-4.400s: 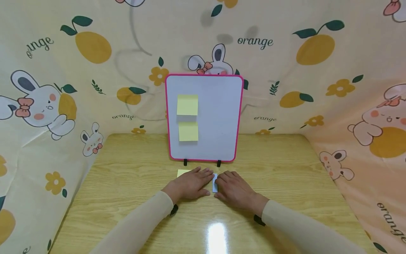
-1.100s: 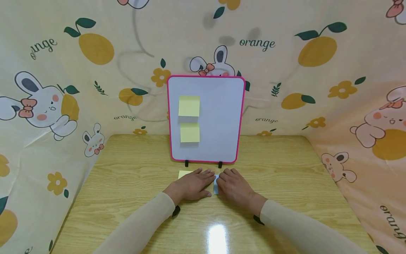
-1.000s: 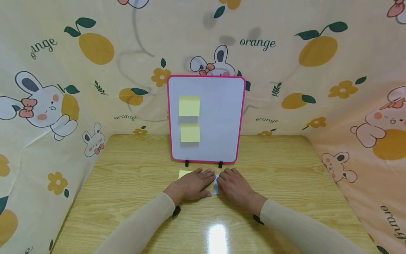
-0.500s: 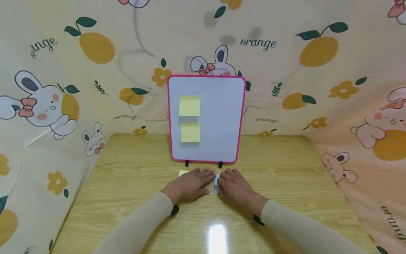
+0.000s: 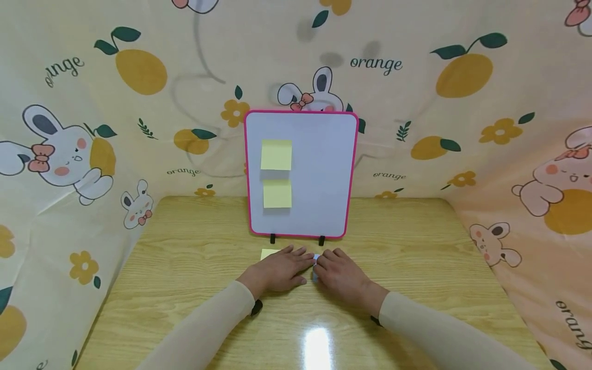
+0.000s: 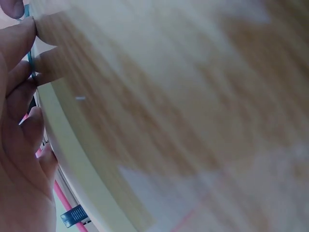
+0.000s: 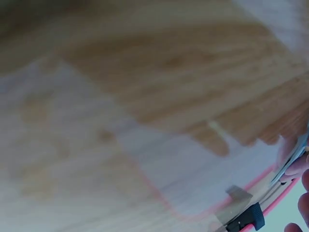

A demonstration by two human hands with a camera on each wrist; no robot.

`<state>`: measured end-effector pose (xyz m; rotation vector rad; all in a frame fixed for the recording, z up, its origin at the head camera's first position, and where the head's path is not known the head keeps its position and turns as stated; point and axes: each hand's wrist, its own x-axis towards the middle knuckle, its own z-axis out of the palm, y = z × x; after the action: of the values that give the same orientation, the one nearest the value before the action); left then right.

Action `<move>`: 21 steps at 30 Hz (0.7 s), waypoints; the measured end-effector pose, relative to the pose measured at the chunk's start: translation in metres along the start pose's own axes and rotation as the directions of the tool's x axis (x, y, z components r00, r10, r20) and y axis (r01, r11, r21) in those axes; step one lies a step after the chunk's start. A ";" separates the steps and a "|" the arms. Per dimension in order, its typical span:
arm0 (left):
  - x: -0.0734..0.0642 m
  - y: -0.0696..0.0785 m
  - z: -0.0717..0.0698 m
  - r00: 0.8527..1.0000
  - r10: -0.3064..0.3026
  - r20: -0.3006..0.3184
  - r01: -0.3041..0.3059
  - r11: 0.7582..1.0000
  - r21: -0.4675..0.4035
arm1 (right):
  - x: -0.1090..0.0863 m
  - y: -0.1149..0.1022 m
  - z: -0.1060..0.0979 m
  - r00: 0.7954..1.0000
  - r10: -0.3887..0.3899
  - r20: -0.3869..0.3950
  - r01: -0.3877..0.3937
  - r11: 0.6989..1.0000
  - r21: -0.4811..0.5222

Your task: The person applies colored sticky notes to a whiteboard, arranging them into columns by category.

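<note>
A blue sticky note pad lies on the table between my two hands, mostly covered by them. My left hand rests palm down with fairly straight fingers, its fingertips at the pad's left side. On the other side, my right hand has its fingers curled over the blue pad and pinches its edge; in the right wrist view the pad shows edge-on against the fingers. Partly under my left hand is a yellow sticky note pad, seen as a pale stack beside the fingers in the left wrist view.
A whiteboard with a pink frame stands upright behind the hands on black feet. Two yellow notes, an upper note and a lower note, stick to its left half. Printed cloth surrounds the wooden table.
My right fingertips have shifted slightly left over the blue sticky note pad, hiding more of its middle. My left hand stays in nearly the same place; the notes on the whiteboard are unchanged.
</note>
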<state>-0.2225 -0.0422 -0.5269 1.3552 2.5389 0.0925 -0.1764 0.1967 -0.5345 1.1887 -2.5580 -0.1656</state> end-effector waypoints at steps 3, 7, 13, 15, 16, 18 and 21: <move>0.000 0.000 0.001 1.000 0.002 -0.001 -0.002 1.000 -0.007 | -0.001 0.001 0.000 0.999 -0.037 -0.021 0.036 0.999 -0.036; 0.000 0.001 0.000 1.000 0.001 0.003 -0.001 1.000 -0.009 | -0.002 0.002 -0.001 0.997 -0.076 -0.020 0.074 0.994 -0.083; -0.001 0.002 -0.002 1.000 -0.004 0.011 0.004 1.000 -0.027 | -0.003 0.002 -0.002 0.998 -0.060 -0.005 0.059 0.994 -0.087; -0.001 0.002 -0.001 1.000 -0.003 0.008 0.003 1.000 -0.028 | -0.003 0.003 -0.002 0.999 -0.030 -0.016 0.028 0.997 -0.069; -0.001 0.002 -0.001 1.000 -0.004 0.007 0.004 1.000 -0.029 | -0.003 0.003 -0.002 1.000 -0.017 -0.023 0.015 0.998 -0.060; 0.000 0.002 -0.001 1.000 -0.007 0.000 0.007 1.000 -0.030 | -0.003 0.003 -0.002 0.999 0.002 -0.036 -0.004 0.999 -0.047; 0.000 0.002 -0.002 1.000 -0.012 -0.006 0.011 0.999 -0.038 | -0.002 0.004 0.000 0.999 0.010 -0.051 -0.012 0.999 -0.040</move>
<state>-0.2214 -0.0410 -0.5249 1.3281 2.5365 0.1417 -0.1777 0.2011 -0.5342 1.1491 -2.5049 -0.1810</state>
